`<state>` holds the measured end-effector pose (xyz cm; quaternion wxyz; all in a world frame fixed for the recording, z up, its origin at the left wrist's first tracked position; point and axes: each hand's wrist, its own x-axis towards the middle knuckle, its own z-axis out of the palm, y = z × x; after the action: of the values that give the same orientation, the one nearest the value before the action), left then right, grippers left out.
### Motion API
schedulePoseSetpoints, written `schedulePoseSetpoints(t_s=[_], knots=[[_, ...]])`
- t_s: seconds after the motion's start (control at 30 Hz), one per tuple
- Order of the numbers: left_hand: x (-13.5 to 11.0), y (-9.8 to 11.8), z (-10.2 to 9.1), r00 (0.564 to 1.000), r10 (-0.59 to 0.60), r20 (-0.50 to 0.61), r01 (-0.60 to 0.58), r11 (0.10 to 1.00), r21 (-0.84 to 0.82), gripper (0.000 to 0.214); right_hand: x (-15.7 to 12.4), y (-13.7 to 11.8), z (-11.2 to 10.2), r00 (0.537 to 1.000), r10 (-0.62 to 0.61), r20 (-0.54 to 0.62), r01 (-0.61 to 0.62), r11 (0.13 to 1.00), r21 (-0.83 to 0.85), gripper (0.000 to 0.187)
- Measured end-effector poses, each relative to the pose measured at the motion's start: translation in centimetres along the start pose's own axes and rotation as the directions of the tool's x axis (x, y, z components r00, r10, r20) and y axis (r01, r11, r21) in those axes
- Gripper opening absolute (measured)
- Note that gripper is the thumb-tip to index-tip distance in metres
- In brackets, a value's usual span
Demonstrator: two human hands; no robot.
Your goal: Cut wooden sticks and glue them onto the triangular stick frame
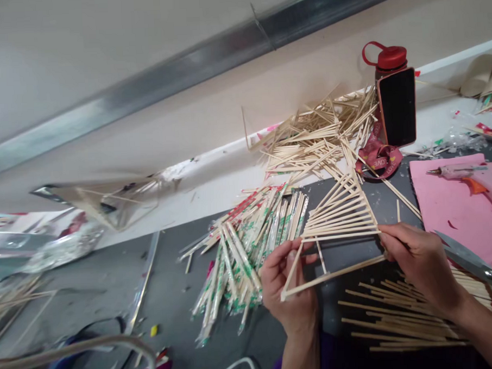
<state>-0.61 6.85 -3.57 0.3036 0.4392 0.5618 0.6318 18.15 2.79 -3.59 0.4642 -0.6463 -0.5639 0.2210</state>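
Between my two hands is a frame of wooden chopsticks (340, 217), with a row of sticks laid side by side across a triangular face and open edges below. My left hand (289, 288) supports its left corner, fingers closed behind the sticks. At the right corner, my right hand (423, 264) pinches the frame between thumb and fingers. Loose chopsticks (394, 314) lie below the right hand, partly hidden by the forearm. Left of the frame is a pile of chopsticks in clear wrappers (241, 261). Scissors (475, 259) with red handles lie beside the right wrist.
A heap of bare chopsticks (309, 143) rests against the wall. Beside it stand a red-capped bottle (391, 57) and a phone (398, 107), with a red ribbon (379, 159) in front. A glue gun (469, 177) lies on pink sheet material (435, 214). A cable (134, 341) crosses the lower left.
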Motion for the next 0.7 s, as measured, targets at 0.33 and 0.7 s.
schedulePoseSetpoints(t_s=[0.33,0.7], knots=[[0.45,-0.24,-0.05,0.995,-0.085,-0.053,0.075,0.983,-0.169,0.018,-0.61,0.35,-0.08,0.999,-0.017,0.033,0.015,0.999,0.052,0.018],[0.83,0.14,0.12,0.996,-0.072,-0.044,0.065,0.988,-0.139,0.016,-0.51,0.37,0.27,0.999,0.005,0.046,-0.011,0.992,0.128,0.018]])
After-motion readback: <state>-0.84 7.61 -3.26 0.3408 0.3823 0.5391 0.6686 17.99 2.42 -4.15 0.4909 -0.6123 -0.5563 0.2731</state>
